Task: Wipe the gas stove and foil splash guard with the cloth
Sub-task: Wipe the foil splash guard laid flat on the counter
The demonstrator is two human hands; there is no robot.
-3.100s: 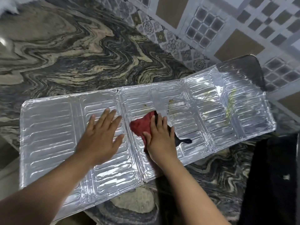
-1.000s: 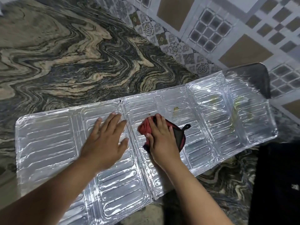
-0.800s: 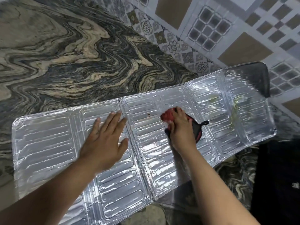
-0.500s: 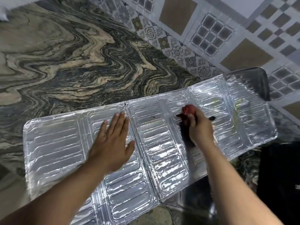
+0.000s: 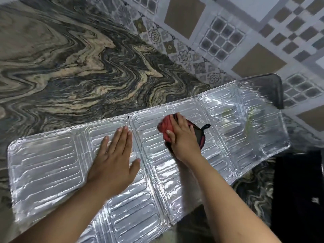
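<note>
across the marble counter (image 5: 73,64) the foil splash guard (image 5: 228,137) lies flat, long axis left-right. left hand (image 5: 114,160), fingers spread, pins it; right hand (image 5: 184,137) presses the red cloth (image 5: 165,126) mid-panel, nearer the stained right end.

The red cloth (image 5: 165,128), pressed under the right hand (image 5: 184,137), has been drawn back leftward along the foil splash guard (image 5: 43,163) from the position further right reached half a second ago. More of the cloth is now shown spread beside the fingers. The left hand (image 5: 114,160) has been kept flat, slightly shifted.
</note>
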